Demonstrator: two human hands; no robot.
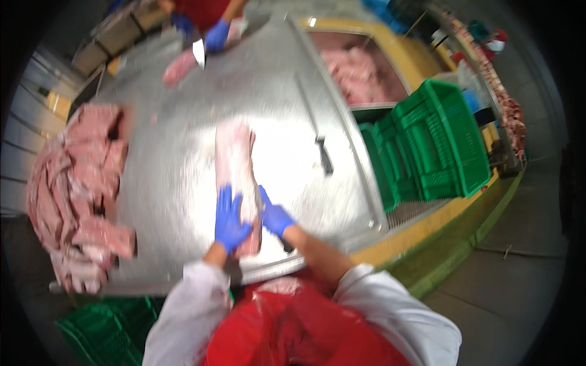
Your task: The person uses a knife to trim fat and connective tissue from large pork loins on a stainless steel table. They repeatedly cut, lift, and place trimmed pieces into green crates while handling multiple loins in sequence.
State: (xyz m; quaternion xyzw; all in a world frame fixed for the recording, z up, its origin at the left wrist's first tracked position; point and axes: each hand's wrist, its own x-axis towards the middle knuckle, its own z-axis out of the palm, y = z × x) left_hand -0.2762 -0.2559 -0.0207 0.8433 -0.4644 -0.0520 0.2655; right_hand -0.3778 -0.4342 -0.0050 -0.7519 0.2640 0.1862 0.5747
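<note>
Meat piece (pixel 234 149): long, pale pink, roughly cylindrical, smooth whitish upper face, darker pink along the right edge and at the near end. Lies lengthwise on the metal worktop (pixel 174 165), far end pointing away from the person, near end close to the near edge.

Both hands in blue gloves. Left hand (pixel 231 221): open, fingers somewhat spread and pointing away, laid on the near half of the meat piece, on its left side. Right hand (pixel 276 218): index finger extended forward, other fingers curled in; looks closed on a dark handle (pixel 285 245), its end showing below the hand. Blade can't be made out. Right fingertip just beside the meat's right edge; contact can't be told.

So the meat piece runs between the hands, partly under the left, right hand alongside, most of its length beyond both.

Around it: meat pile (pixel 79 189) on the left of the worktop; long thin tool (pixel 325 156) with black handle lying to the right; green crate (pixel 445 140) past the right edge. Across the worktop, co-worker's gloved hand (pixel 217 36) near a knife blade (pixel 199 55) and a smaller meat piece (pixel 177 68).
</note>
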